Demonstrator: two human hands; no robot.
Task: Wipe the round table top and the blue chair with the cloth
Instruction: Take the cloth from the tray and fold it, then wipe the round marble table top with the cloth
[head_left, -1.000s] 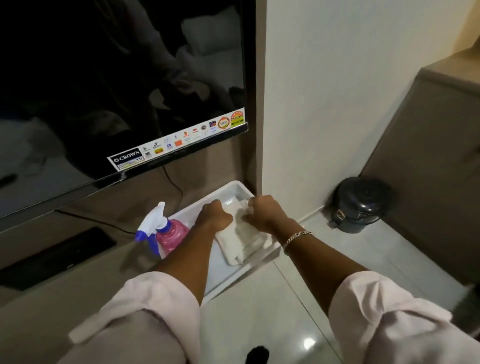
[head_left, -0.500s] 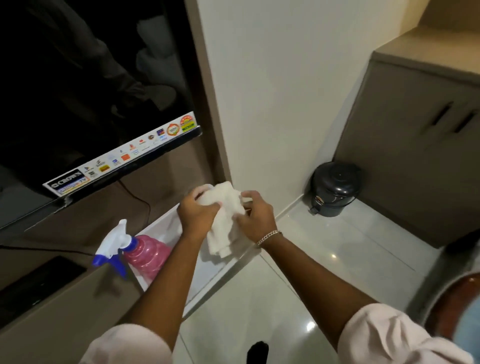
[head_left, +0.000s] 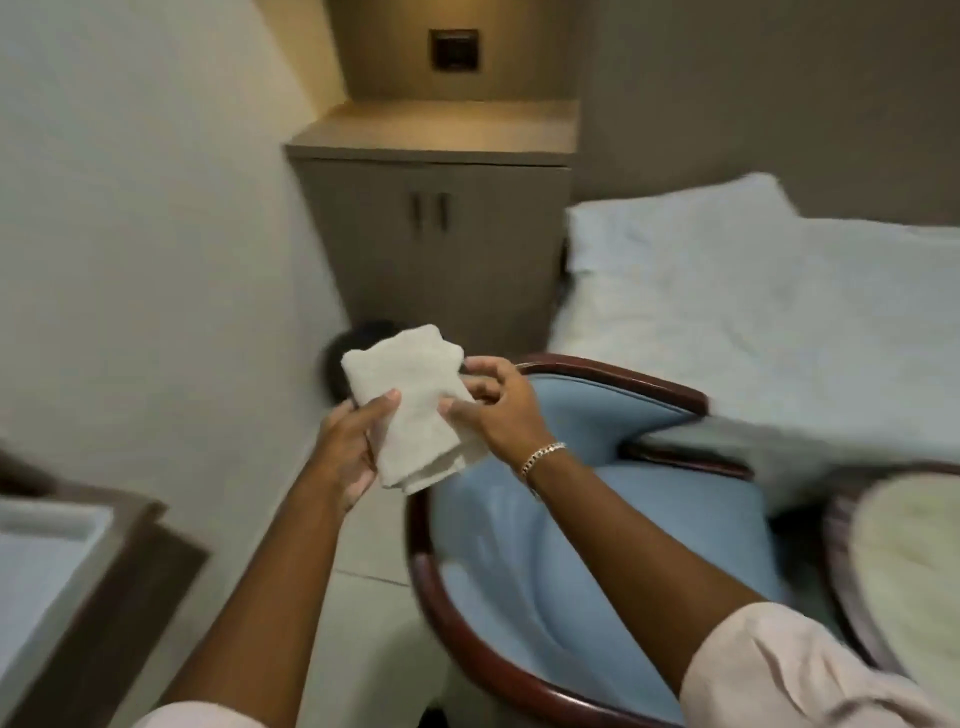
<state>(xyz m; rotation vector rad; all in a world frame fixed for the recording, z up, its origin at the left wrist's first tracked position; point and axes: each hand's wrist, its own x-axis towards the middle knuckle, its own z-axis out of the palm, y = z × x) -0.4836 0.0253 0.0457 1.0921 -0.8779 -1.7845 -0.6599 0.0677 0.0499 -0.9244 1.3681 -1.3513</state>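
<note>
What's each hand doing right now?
Left hand: closed on the folded cloth, thumb on top.
Right hand: pinching the cloth's right edge with its fingers.

We see only a slice of the round counter (head_left: 904, 566) at the right edge, smeared by motion. The cloth (head_left: 415, 410) covers most of a dark round thing (head_left: 340, 348) on the floor, so we cannot name it. The white tray (head_left: 36, 566) runs off the left edge.
</note>
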